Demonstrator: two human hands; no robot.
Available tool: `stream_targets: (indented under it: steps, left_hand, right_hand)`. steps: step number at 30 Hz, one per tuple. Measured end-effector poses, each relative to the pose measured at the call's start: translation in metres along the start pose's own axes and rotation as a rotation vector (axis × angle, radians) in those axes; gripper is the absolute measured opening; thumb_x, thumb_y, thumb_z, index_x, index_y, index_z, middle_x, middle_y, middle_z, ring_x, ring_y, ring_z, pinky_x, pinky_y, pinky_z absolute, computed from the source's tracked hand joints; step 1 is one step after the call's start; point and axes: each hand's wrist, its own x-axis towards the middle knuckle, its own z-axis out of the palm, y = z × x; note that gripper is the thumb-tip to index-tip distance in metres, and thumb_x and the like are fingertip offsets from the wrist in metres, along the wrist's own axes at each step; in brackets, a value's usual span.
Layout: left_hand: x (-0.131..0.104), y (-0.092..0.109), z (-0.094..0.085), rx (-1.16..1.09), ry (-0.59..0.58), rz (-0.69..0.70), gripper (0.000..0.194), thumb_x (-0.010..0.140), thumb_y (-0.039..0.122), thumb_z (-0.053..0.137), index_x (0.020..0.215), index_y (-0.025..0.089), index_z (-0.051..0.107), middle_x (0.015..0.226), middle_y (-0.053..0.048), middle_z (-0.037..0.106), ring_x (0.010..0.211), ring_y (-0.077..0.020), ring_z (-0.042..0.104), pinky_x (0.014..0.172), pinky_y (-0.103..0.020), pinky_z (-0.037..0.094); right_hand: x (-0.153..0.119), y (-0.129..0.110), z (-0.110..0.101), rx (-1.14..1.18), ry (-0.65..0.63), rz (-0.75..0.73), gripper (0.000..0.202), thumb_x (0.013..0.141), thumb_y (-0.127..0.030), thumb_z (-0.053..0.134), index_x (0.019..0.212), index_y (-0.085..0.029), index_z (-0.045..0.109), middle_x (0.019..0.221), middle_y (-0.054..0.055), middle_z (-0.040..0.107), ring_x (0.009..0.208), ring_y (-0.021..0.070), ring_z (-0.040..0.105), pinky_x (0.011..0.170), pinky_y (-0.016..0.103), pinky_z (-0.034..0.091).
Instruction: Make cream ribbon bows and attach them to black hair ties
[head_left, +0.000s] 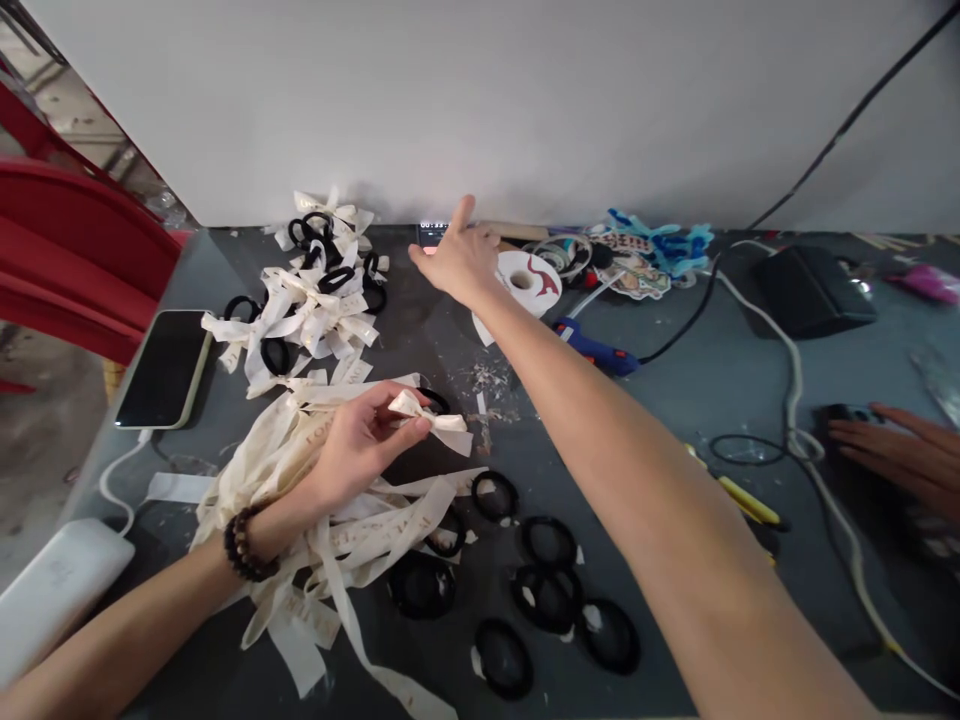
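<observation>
My left hand (356, 440), with a beaded bracelet on its wrist, pinches a black hair tie with a cream ribbon bow (446, 422) between thumb and fingers. Under that hand and wrist lies a heap of cream printed ribbon strips (255, 455). My right hand (461, 260) is stretched far forward with its fingers apart, holding nothing. It is at a phone (430, 236) with a lit screen against the wall; whether it touches the phone I cannot tell. Finished-looking bow hair ties (300, 310) are piled at the back left. Several plain black hair ties (544, 597) lie at the front.
A ribbon spool (534, 280) and a blue glue gun (596, 348) lie beneath and beside my right forearm. At left are a phone (163, 370) and a white power bank (64, 585). Cables cross the right side, near another person's hand (892, 450).
</observation>
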Motion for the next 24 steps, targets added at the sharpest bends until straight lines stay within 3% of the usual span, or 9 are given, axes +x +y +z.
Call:
stream_targets:
  steps: [4,9,13,19,24]
  left_hand:
    - [-0.001,-0.002,-0.001,0.018,-0.003,-0.021,0.032,0.092,0.041,0.082,0.108,0.015,0.072,0.087,-0.003,0.07,0.074,-0.0129,0.063,0.065,-0.023,0.047]
    - [-0.001,-0.003,-0.001,0.0,-0.002,-0.018,0.03,0.092,0.039,0.081,0.108,0.015,0.072,0.087,-0.003,0.067,0.074,-0.0125,0.061,0.066,-0.024,0.047]
    - [-0.001,-0.001,-0.001,-0.009,-0.004,-0.021,0.029,0.093,0.038,0.081,0.108,0.015,0.072,0.089,-0.004,0.069,0.076,-0.0127,0.062,0.067,-0.024,0.047]
    - [0.0,-0.002,-0.001,-0.029,0.001,-0.021,0.028,0.093,0.038,0.082,0.107,0.015,0.072,0.085,-0.002,0.067,0.073,-0.011,0.061,0.065,-0.022,0.046]
    - [0.001,-0.004,0.0,-0.064,0.005,-0.018,0.028,0.091,0.036,0.084,0.107,0.016,0.072,0.091,-0.004,0.072,0.08,-0.013,0.067,0.069,-0.022,0.05]
  right_hand:
    - [0.012,-0.008,0.003,-0.048,-0.035,0.014,0.102,0.091,-0.05,0.071,0.166,-0.003,0.021,0.153,0.037,0.05,0.137,0.0563,0.051,0.112,0.077,0.038]
    - [0.035,-0.01,0.009,-0.074,-0.079,0.025,0.108,0.086,-0.043,0.08,0.17,-0.01,0.021,0.155,0.033,0.052,0.139,0.0551,0.051,0.11,0.075,0.043]
    - [0.047,-0.005,0.01,-0.049,-0.094,0.007,0.107,0.082,-0.046,0.084,0.169,-0.013,0.03,0.157,0.031,0.051,0.14,0.0548,0.051,0.107,0.074,0.046]
    - [0.028,-0.01,-0.006,-0.104,-0.104,-0.011,0.088,0.077,-0.05,0.087,0.147,-0.005,0.059,0.141,0.028,0.066,0.136,0.0488,0.057,0.114,0.066,0.045]
    - [0.007,-0.019,-0.019,-0.173,-0.2,-0.01,0.074,0.078,-0.047,0.085,0.133,0.0,0.07,0.133,0.029,0.07,0.136,0.0481,0.06,0.115,0.061,0.046]
